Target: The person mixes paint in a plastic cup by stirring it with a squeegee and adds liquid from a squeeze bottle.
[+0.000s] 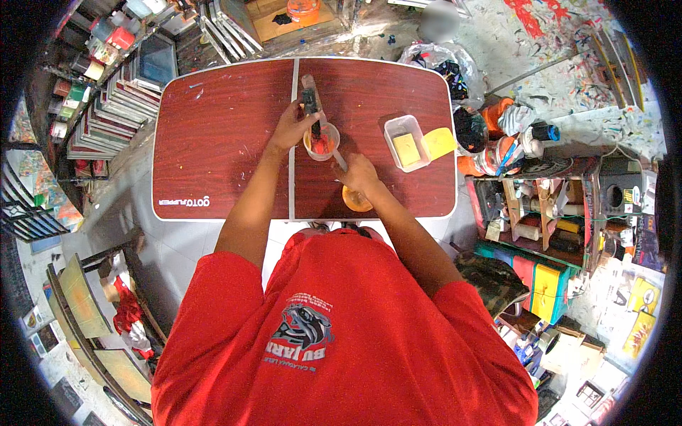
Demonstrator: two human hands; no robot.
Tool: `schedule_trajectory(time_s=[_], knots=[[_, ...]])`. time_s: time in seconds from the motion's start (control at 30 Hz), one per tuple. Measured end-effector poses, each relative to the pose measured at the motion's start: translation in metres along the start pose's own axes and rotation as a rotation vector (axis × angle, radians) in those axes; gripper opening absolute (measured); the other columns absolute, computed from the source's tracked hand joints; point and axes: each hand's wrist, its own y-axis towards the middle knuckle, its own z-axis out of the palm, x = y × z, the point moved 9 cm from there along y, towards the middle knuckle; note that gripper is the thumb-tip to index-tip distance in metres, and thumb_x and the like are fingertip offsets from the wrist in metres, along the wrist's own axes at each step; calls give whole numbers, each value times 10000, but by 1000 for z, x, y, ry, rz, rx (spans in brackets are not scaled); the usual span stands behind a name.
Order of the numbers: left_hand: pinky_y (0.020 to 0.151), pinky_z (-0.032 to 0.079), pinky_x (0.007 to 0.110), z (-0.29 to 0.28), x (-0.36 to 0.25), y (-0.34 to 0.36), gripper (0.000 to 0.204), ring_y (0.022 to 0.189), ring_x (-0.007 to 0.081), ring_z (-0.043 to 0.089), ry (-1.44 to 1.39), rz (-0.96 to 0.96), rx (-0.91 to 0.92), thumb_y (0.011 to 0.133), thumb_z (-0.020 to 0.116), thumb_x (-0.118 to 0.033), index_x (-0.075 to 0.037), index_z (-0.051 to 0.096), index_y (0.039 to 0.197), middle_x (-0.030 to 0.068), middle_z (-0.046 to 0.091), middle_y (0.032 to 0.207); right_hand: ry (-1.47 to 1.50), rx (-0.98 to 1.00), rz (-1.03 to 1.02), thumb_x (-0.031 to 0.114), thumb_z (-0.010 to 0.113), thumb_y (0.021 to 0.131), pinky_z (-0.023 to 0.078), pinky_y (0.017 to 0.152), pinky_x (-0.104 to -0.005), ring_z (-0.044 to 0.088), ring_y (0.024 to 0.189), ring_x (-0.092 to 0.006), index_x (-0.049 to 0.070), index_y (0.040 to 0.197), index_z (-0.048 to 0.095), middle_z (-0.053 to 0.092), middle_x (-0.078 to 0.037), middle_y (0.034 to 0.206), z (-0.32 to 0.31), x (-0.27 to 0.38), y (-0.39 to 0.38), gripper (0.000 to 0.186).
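A clear round tub [331, 151] with red paint [321, 142] in it stands on the dark red folding table [220, 135], just right of its middle seam. My left hand [293, 126] is closed around a long dark tool with a pale, see-through end [307, 82]; its lower end reaches into the tub. I cannot make out its exact kind. In my closed right hand [359, 174] is a flat, pale scraper [341, 162] that slants toward the tub's rim. An orange round lid or tub [356, 201] lies partly hidden under my right wrist.
A white rectangular container [393, 129] holding a yellow block [406, 150] stands at the table's right, with a yellow sheet [439, 143] beside it. Framed screens [114, 117] line the left. A plastic rubbish bag [439, 57] and a crowded shelf [533, 213] are on the right.
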Motion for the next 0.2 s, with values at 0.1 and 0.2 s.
schedule_trajectory(time_s=[0.1, 0.2], knots=[[801, 458, 297, 3, -6, 0, 418, 859, 169, 555, 5, -63, -19, 789, 680, -204, 9, 510, 1106, 96, 583, 969, -117, -50, 23, 414, 590, 776, 452, 787, -471, 578, 857, -412, -12, 843, 610, 607, -256, 846, 0, 0, -1, 432], [850, 443, 287, 10, -25, -3, 614, 973, 198, 560, 109, -139, -46, 776, 696, -273, 19, 440, 1251, 140, 581, 1065, -105, 7, 72, 440, 569, 789, 449, 823, -453, 572, 918, -413, -8, 870, 621, 602, -269, 907, 3, -1, 0, 458]])
